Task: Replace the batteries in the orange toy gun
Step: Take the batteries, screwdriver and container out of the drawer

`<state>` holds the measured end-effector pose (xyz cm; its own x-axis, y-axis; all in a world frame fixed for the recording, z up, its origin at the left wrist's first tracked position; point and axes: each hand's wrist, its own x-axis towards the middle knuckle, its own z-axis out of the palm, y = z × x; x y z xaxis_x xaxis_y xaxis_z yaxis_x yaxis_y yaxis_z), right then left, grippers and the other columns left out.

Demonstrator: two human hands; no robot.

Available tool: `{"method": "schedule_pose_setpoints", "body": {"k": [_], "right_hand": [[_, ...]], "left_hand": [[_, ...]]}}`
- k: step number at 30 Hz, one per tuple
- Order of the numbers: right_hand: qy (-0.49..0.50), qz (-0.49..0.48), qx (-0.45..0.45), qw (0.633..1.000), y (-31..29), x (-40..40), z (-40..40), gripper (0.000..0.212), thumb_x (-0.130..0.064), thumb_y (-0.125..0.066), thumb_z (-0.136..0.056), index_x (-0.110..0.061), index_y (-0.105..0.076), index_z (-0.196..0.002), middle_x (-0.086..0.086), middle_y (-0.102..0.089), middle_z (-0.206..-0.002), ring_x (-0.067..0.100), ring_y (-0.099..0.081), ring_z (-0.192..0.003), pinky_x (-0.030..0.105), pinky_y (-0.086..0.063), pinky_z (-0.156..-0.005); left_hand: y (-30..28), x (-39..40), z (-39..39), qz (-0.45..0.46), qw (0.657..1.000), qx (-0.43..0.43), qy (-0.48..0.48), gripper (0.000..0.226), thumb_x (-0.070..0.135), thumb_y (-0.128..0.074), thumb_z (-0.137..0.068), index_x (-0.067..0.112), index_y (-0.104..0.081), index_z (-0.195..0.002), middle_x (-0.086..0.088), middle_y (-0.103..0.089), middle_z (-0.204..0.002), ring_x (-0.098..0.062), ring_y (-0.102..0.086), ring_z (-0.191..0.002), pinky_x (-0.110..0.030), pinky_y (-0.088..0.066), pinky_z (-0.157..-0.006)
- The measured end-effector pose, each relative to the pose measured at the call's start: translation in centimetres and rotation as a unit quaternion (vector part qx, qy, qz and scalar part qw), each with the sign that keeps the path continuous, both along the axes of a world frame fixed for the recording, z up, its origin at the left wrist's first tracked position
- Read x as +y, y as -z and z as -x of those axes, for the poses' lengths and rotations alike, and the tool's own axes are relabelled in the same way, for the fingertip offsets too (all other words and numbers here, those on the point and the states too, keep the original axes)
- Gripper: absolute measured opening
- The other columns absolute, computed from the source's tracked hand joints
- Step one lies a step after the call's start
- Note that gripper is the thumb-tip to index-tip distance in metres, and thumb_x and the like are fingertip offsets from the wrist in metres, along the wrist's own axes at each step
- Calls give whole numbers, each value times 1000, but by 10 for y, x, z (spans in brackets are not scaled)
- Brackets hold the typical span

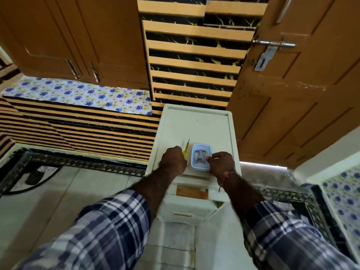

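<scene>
A small white plastic desk (196, 125) is seen from above, standing against a striped wall beside a brown wooden door (296, 94). On its top lie a yellow screwdriver (186, 151) and a clear box (201, 156) with a light blue rim.

The screwdriver is laid with its long axis running away from the person, its thin metal tip pointing toward the wall and its yellow handle toward the near edge. The handle end is hidden under the left hand (173, 159), whose fingers are curled downward; whether the screwdriver is actually held cannot be told.

The box is placed just to the right of the screwdriver, its longer side also running toward the wall. Small dark items can be made out inside, too blurred to identify. The right hand (221, 162) is pressed against the right side of the box, with fingertips pinching at its rim.

The orange toy gun cannot be identified for certain; an orange shape (191, 192) is visible in an opening in the desk's front below the top, between the two forearms. Checked sleeves (109, 227) cover both arms.
</scene>
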<state>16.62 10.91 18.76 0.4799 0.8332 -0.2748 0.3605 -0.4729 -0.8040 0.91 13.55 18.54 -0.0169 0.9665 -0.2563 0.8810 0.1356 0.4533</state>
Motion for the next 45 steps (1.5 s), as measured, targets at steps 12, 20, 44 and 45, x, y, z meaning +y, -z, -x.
{"method": "schedule_pose_setpoints", "body": {"k": [12, 20, 44, 45], "right_hand": [[-200, -145, -227, 942, 30, -100, 31, 9, -21, -57, -88, -17, -64, -89, 3, -64, -85, 23, -61, -78, 34, -50, -68], [-344, -35, -434, 832, 45, -128, 43, 25, -17, -73, -62, -15, -64, -85, 6, -63, -88, 27, -64, -68, 32, -46, -44], [-452, 149, -291, 830, 22, -168, 42, 27, -30, -55, -86, -9, -64, -100, 13, -65, -106, 30, -63, -100, 29, -45, -76], [-465, 160, -284, 823, 22, -172, 44, 30, -34, -55, -87, -9, -64, -100, 14, -66, -106, 30, -64, -100, 29, -45, -76]], "left_hand": [[4, -60, 26, -202, 977, 19, 71, 29, 38, -49, -96, 17, -67, -90, -3, -67, -88, -23, -62, -83, -31, -43, -68], [45, -125, 32, -181, 944, 103, 257, 21, 27, -52, -75, 21, -71, -80, 1, -68, -84, -22, -67, -69, -32, -55, -55], [24, -164, 29, 151, 945, 53, 284, 25, 19, -59, -91, 4, -74, -105, -12, -71, -107, -27, -67, -96, -31, -53, -80], [23, -168, 27, 166, 940, 64, 291, 25, 18, -57, -93, 1, -74, -101, -15, -72, -103, -29, -67, -93, -29, -50, -73]]}}
